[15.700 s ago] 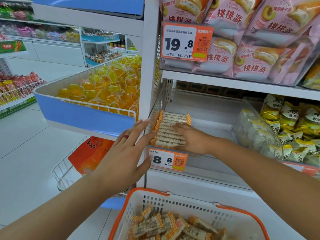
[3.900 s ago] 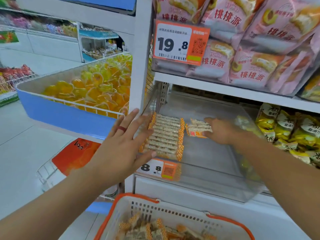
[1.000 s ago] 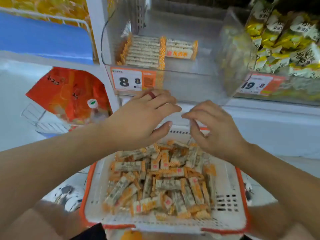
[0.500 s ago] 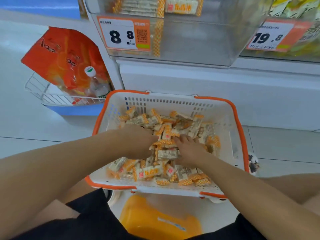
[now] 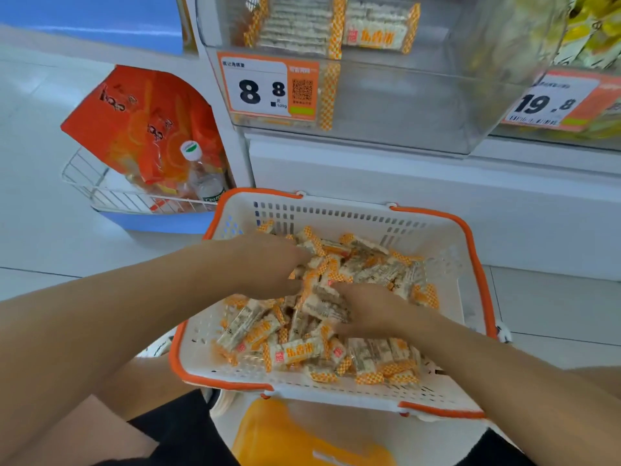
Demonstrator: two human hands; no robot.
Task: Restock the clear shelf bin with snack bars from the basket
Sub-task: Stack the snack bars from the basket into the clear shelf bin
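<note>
- We are reaching both hands into the white, orange-rimmed basket (image 5: 336, 213), which is sitting directly below the clear shelf bin (image 5: 420, 105).
- Our left hand (image 5: 265, 267) is lying palm down on the loose pile of snack bars (image 5: 295, 354) towards the basket's far left; its fingers are buried among the wrappers, so we cannot tell whether they are gripping anything.
- Our right hand (image 5: 369, 311) is resting mid-basket, its fingers curling onto a bar, though a firm hold is not showing.
- To do this step well, we are judging it best to gather several bars lying the same way, squaring them before lifting, so they are matching the neat rows (image 5: 295, 25) already in the bin above the basket.
- Left of the basket, a wire rack (image 5: 111, 193) is holding orange packets (image 5: 144, 119) and a bottle (image 5: 201, 176).
- An 8.8 price tag (image 5: 265, 85) is covering the bin's front left, and the bin's front wall is something the lift must clear.
</note>
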